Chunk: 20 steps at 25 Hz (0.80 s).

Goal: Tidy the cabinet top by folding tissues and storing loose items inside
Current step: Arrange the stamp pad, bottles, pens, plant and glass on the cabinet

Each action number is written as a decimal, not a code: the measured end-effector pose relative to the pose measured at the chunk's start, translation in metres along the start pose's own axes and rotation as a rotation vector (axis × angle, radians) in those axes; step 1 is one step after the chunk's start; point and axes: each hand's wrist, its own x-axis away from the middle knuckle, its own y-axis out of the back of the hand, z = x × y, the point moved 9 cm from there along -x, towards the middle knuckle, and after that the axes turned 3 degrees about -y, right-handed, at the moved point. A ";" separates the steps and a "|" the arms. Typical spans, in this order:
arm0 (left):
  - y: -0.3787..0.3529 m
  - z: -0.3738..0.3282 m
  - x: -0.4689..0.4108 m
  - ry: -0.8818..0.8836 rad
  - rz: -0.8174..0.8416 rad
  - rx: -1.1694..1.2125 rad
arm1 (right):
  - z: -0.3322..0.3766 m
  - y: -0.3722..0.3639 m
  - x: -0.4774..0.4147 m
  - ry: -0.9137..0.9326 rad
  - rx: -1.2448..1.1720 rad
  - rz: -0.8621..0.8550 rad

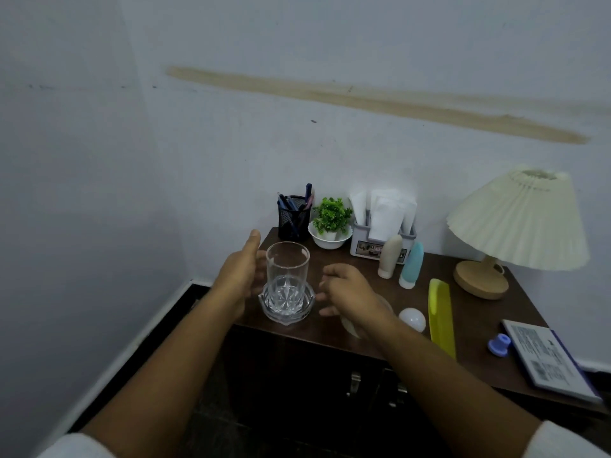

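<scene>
A clear drinking glass (287, 269) stands upright on a cut-glass dish (287, 304) at the front left of the dark wooden cabinet top (469, 328). My left hand (239, 276) is open just left of the glass, fingers apart, close to it. My right hand (347, 295) hovers open to the right of the dish, over a pale round object that it mostly hides. White tissues (385, 209) stick up from a grey holder (370, 247) at the back. Loose items lie to the right: a white ball (412, 319), a yellow comb (441, 317), a blue cap (499, 344).
At the back stand a black mesh pen cup (293, 217), a small green plant in a white bowl (331, 226), a beige tube (390, 256) and a blue tube (411, 264). A pleated lamp (515, 226) occupies the right. A booklet (549, 358) overhangs the right front. Cabinet door handles (355, 381) show below.
</scene>
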 end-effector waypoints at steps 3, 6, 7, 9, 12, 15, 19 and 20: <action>0.011 0.028 0.013 0.034 -0.053 -0.102 | -0.016 -0.019 0.015 -0.019 0.023 0.025; 0.008 0.042 0.017 0.097 -0.002 -0.126 | -0.026 -0.033 0.019 -0.031 -0.063 -0.007; 0.006 0.043 0.017 0.105 0.011 -0.114 | -0.029 -0.035 0.017 -0.022 -0.093 -0.024; 0.007 0.045 0.012 0.102 0.004 -0.082 | -0.031 -0.037 0.013 -0.005 -0.166 -0.053; 0.011 0.043 0.003 0.085 -0.040 0.009 | -0.029 -0.039 0.005 0.013 -0.247 -0.058; 0.009 0.035 -0.003 0.049 -0.056 0.114 | -0.022 -0.045 -0.003 0.033 -0.309 -0.035; 0.001 0.028 -0.008 0.022 -0.043 0.169 | -0.016 -0.055 -0.020 0.053 -0.367 -0.001; -0.001 0.027 -0.010 0.017 -0.033 0.169 | -0.016 -0.056 -0.024 0.060 -0.381 0.010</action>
